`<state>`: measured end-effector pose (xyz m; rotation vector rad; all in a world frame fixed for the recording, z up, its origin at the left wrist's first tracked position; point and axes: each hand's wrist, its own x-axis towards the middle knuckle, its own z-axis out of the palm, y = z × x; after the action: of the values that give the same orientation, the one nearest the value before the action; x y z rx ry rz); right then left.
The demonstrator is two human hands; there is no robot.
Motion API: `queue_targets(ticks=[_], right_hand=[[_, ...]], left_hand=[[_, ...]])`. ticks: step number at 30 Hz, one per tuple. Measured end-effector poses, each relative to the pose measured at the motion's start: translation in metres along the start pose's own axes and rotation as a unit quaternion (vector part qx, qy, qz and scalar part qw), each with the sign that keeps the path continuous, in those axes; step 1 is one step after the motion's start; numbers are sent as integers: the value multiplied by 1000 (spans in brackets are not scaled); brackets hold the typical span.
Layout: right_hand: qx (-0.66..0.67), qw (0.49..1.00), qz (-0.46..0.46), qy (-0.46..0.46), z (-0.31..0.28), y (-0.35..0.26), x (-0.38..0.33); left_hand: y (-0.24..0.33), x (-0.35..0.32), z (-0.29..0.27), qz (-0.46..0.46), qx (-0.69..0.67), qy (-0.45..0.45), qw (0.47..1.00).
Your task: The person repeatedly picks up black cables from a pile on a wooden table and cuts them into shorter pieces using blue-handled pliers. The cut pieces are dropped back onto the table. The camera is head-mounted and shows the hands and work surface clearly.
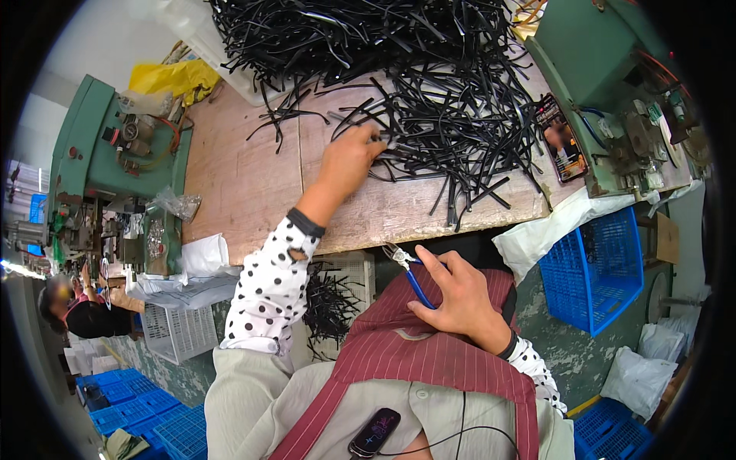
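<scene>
My left hand (349, 162) reaches over the wooden table to the near left edge of a loose spread of thin black strips (468, 123). Its fingers are pinched together on a black strip, though the fingertips are partly hidden. Close to my lap, my right hand (458, 295) holds diagonal cutting pliers (418, 288) with blue handles. The metal jaws point up and to the left, just below the table's front edge. Behind the spread rises a bigger heap of the same strips (360, 34).
Green machines (92, 146) flank the wooden table (245, 184) on both sides. A phone (563, 142) lies at the table's right. Below are a pale crate with black strips (331, 307), a blue crate (590, 272) and a white crate (180, 331). Another person (88, 310) is at far left.
</scene>
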<state>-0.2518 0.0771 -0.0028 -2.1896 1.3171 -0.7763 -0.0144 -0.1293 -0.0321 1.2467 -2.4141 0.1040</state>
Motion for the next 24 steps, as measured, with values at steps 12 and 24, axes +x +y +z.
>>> queue_targets(ticks=[12,24], right_hand=[[4,1000,8,12,7,4,3],[38,999,5,-6,0,-15,13]], left_hand=[[43,-100,9,-369,-640,215,639],[102,-81,-55,-234,-805,242,489]])
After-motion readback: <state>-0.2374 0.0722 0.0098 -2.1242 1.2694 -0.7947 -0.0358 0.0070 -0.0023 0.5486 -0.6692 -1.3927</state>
